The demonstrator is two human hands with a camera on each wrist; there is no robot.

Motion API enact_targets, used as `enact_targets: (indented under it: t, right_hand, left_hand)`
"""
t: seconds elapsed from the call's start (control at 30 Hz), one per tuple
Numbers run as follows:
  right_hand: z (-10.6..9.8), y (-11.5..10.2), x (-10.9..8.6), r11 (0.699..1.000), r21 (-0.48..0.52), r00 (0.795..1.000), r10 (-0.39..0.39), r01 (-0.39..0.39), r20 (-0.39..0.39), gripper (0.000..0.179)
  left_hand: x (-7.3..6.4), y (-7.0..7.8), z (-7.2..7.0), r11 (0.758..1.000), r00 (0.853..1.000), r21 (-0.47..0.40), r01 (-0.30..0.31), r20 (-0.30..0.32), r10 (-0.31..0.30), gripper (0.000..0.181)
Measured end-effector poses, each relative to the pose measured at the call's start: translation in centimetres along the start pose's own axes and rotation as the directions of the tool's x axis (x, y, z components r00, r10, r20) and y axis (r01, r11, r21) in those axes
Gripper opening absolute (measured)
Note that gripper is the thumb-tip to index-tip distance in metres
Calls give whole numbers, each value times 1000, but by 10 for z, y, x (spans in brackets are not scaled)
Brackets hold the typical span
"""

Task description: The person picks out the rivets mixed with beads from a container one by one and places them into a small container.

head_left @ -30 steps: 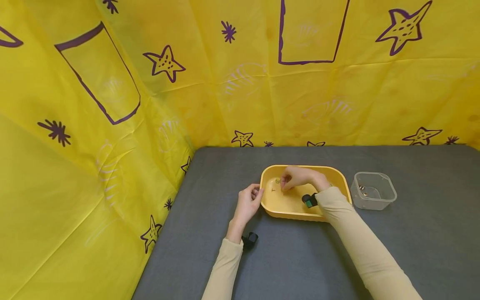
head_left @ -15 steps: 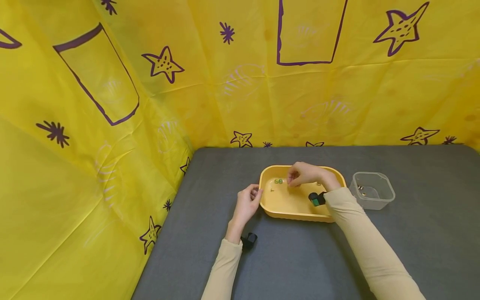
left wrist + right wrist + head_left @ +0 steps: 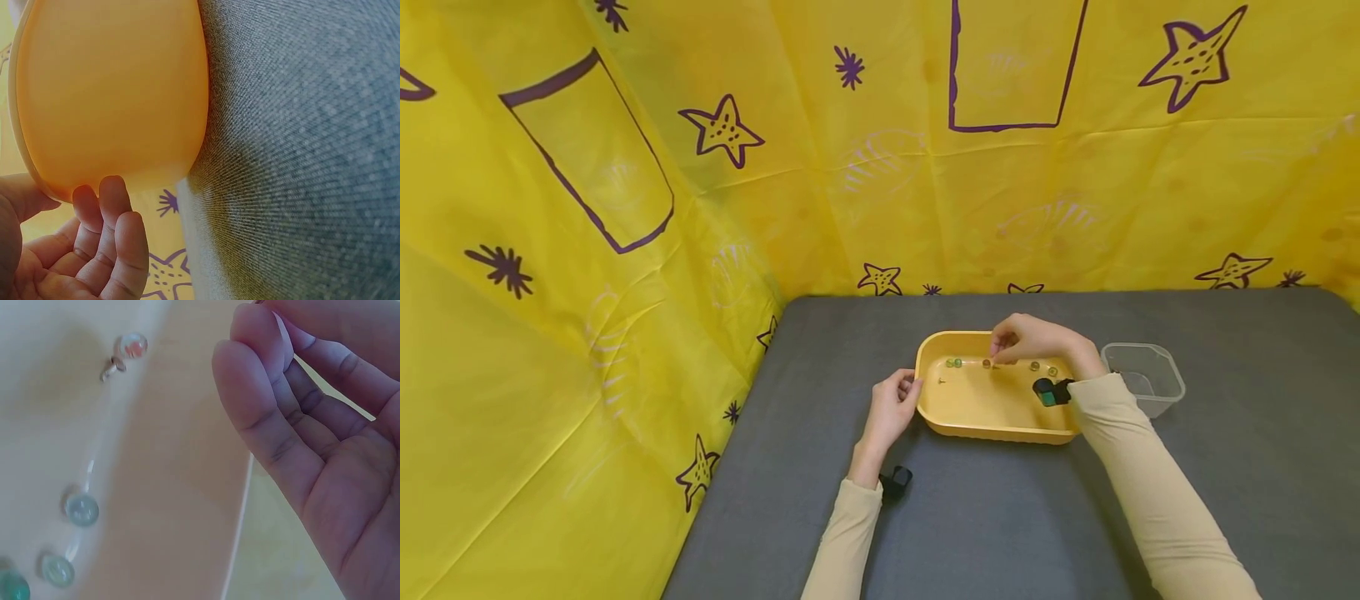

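Observation:
In the head view my left hand (image 3: 891,408) holds the left end of the yellow tray (image 3: 977,433). The left wrist view shows its thumb at the rim and fingertips against the outer wall. My right hand (image 3: 1033,340) is over the tray's far side, thumb and fingertips together. In the right wrist view a tiny coppery bit of a thumbtack (image 3: 258,302) shows between them, mostly hidden. Below lie a reddish marble (image 3: 133,345) and a metal thumbtack (image 3: 114,367). Green marbles (image 3: 954,363) and another tack (image 3: 942,381) lie farther left.
Right of the tray stands a clear plastic box (image 3: 1161,375), partly covered by the right forearm. More marbles (image 3: 1035,367) lie along the tray's far right side. Everything stands on a grey tabletop (image 3: 977,517), with a yellow patterned cloth (image 3: 820,208) behind and to the left.
My right hand has risen and moved right along the tray's far side, uncovering the marbles and a tack. The left hand keeps its hold on the tray.

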State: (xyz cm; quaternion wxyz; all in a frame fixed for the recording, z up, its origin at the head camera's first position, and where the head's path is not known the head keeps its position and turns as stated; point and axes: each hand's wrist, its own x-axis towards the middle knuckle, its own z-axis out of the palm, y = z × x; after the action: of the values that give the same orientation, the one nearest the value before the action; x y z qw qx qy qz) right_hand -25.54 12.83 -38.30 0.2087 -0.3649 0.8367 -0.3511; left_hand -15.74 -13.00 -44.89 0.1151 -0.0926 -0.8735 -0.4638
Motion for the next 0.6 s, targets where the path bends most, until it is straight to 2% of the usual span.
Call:
enact_targets:
  t: [0.23, 0.6]
  right_hand:
    - [-7, 2, -12, 999, -36, 999, 27, -29, -40, 6]
    - [-21, 3, -37, 998, 1, 992, 59, -59, -111, 7]
  left_hand:
    - [0, 0, 0, 1000, 1000, 5, 15, 6, -15, 20]
    - [0, -1, 1, 1000, 1000, 9, 7, 2, -7, 19]
